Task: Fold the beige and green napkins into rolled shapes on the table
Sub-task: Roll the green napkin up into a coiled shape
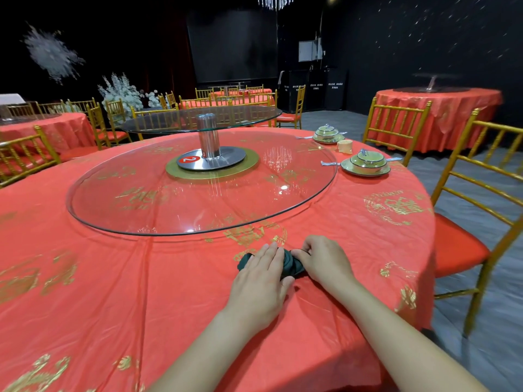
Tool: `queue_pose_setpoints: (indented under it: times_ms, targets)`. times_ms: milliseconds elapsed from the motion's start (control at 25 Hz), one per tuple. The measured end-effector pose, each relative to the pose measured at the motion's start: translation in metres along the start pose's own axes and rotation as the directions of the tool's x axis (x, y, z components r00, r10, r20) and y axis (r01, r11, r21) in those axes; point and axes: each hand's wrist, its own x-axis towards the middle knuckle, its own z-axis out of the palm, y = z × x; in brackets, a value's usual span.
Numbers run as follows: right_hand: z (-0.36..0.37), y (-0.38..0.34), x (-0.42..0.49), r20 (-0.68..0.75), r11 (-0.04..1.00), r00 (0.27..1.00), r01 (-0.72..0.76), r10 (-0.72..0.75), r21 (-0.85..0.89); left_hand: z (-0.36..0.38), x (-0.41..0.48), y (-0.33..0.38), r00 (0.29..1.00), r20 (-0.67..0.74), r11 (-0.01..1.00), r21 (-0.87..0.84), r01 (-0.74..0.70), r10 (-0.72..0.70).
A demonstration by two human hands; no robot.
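A dark green napkin (291,263), partly rolled, lies on the red tablecloth (169,278) near the table's front edge. My left hand (260,275) lies flat on the napkin's left part with straight fingers pressing it down. My right hand (322,257) has its fingers curled and pinches the napkin's right end. Most of the green cloth is hidden under both hands. A beige napkin (345,146), rolled into a short upright cylinder, stands at the far right of the table between two place settings.
A large glass turntable (283,205) covers the table's middle, with a raised second glass tier (158,124) on a metal post. Two green dish sets (365,164) sit at the far right. Gold chairs (481,199) ring the table; other red tables stand beyond.
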Motion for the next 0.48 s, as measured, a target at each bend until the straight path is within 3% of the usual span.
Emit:
queue_pose_setpoints:
  times_ms: [200,360,480]
  targets:
    - [-0.006,-0.005,0.001,0.054,0.995,0.999,0.003,0.003,-0.103,-0.001,-0.002,-0.001,0.998,0.047,0.999,-0.031,0.033,-0.032]
    - [-0.009,-0.008,0.004,0.089,0.991,0.996,0.01,0.002,-0.135,0.002,-0.001,0.001,1.0,-0.01,0.999,0.033,0.009,-0.009]
    - [-0.006,-0.005,0.002,0.117,0.984,0.993,-0.004,0.025,-0.176,0.003,-0.002,0.002,0.998,0.051,0.999,-0.023,0.029,-0.027]
